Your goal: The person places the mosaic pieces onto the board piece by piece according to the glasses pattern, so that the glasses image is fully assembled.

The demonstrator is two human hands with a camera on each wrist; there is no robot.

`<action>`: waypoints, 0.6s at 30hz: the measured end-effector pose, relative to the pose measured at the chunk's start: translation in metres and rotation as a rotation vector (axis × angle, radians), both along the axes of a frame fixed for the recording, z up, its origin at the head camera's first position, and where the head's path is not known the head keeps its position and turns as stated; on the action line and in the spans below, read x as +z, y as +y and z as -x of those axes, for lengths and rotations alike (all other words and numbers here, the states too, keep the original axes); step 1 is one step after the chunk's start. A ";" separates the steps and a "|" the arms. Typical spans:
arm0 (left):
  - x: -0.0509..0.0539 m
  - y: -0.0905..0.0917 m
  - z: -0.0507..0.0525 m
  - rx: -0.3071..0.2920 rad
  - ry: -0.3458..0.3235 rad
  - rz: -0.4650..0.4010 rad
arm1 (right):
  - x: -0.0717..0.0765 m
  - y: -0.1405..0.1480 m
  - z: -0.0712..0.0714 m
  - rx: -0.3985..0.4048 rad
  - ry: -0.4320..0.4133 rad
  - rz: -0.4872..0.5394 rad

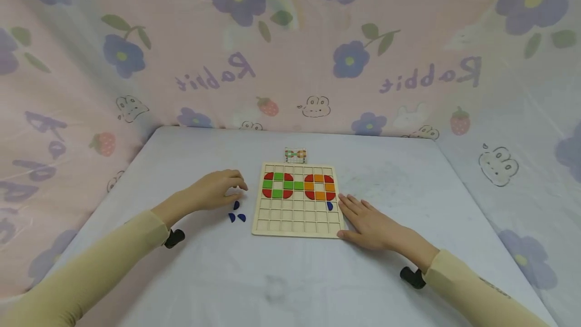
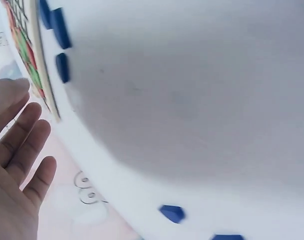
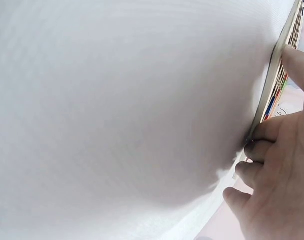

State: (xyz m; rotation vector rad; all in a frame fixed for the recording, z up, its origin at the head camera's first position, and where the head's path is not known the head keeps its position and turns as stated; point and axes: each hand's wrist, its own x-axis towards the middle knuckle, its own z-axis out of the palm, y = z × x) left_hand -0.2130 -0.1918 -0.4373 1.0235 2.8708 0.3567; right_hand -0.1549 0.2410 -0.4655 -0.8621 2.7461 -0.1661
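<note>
A pale wooden grid board lies on the table. Red quarter-round pieces, green squares and orange squares fill two ring shapes joined by a green square. One blue rounded piece lies in a cell below the right ring. Left of the board hovers my left hand, fingers loosely bent, nothing visible in them. Loose blue pieces lie just below it; the left wrist view shows another blue piece farther off. My right hand rests flat, thumb and fingertips touching the board's right edge.
A small pattern card showing two joined rings stands or lies just behind the board. White cloth covers the table, and a flower-printed curtain surrounds its back and sides. Each wrist carries a black camera.
</note>
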 end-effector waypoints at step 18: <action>-0.017 -0.018 -0.005 0.010 -0.081 0.025 | -0.001 0.002 0.000 0.007 0.005 0.017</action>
